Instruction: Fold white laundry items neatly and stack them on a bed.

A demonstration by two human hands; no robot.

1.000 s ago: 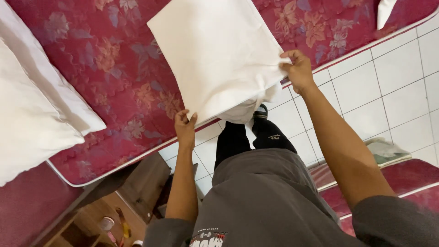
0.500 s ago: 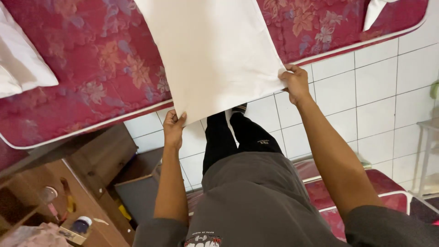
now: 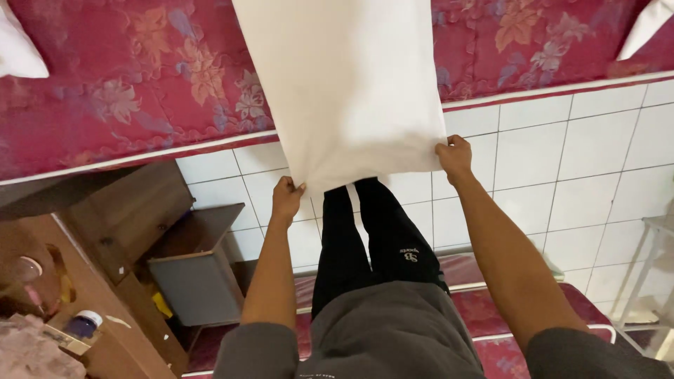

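White fabric pillowcase (image 3: pixel 344 84), a plain flat rectangle, is the main thing here, held out over the edge of a red floral-patterned mattress (image 3: pixel 140 91) with white piping. But going left to right:

Far left, top corner, there's a bit of white pillow (image 3: pixel 17 49) lying on that mattress. Below it, bottom left, a brown wooden side table (image 3: pixel 119 210) with an open grey-fronted drawer (image 3: pixel 196 281), and some small clutter on top, including a little jar with a white cap (image 3: pixel 86 324). Can't really make out the rest of that stuff, too blurry.

Next over, the left hand (image 3: pixel 286 199) is pinched closed on the lower left corner of the pillowcase, fingers curled into the cloth. The pillowcase hangs between the two hands, its top end running up out of the picture and covering part of the mattress, its bottom edge just above the person's black trousers (image 3: pixel 372 231). Under that you see the grey shirt (image 3: pixel 393 337).

Then the right hand (image 3: pixel 455 156) is gripping the lower right corner, closed tight on the fabric, sitting a bit higher than the left one, so the bottom edge slants.

Behind the right arm it's white square floor tiles (image 3: pixel 562 168), and top right another scrap of white cloth (image 3: pixel 646 28) on the mattress.
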